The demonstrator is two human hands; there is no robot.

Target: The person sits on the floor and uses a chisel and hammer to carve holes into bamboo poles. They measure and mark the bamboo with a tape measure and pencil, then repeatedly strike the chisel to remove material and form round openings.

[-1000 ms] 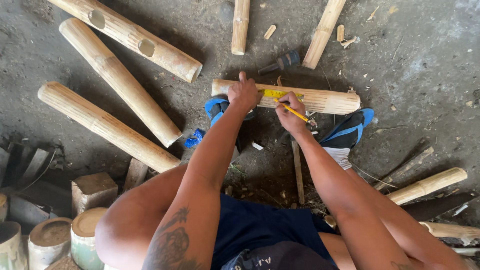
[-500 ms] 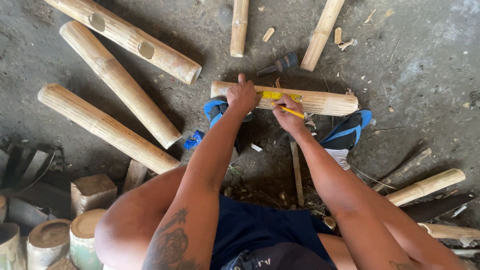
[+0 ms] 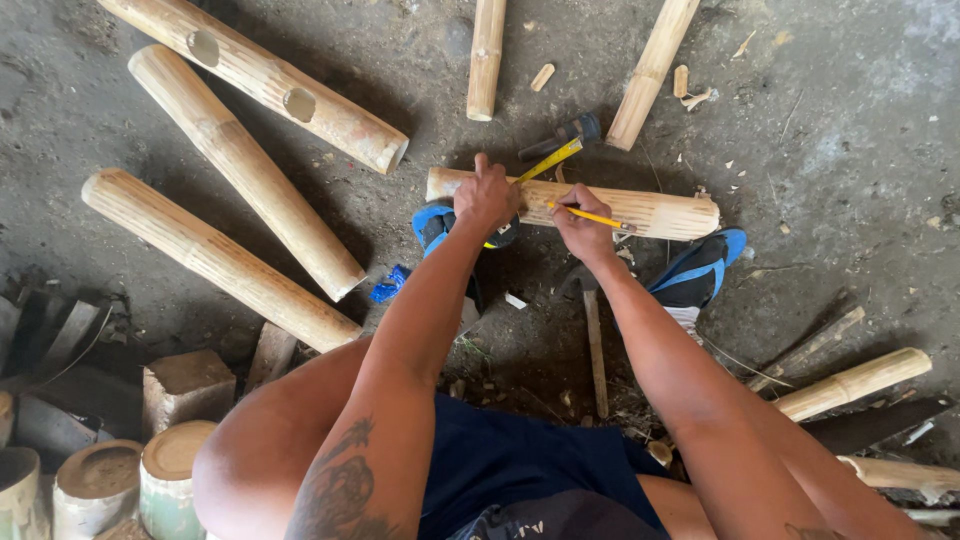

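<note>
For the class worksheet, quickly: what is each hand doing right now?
Left hand: pressed on the bamboo piece, over a yellow tape measure.
Right hand: closed on a yellow pencil.

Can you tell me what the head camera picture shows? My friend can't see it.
A person's right hand holds a yellow pencil on a short bamboo piece lying on the dirt floor, while the left hand steadies it. Longer bamboo poles lie around.
</note>
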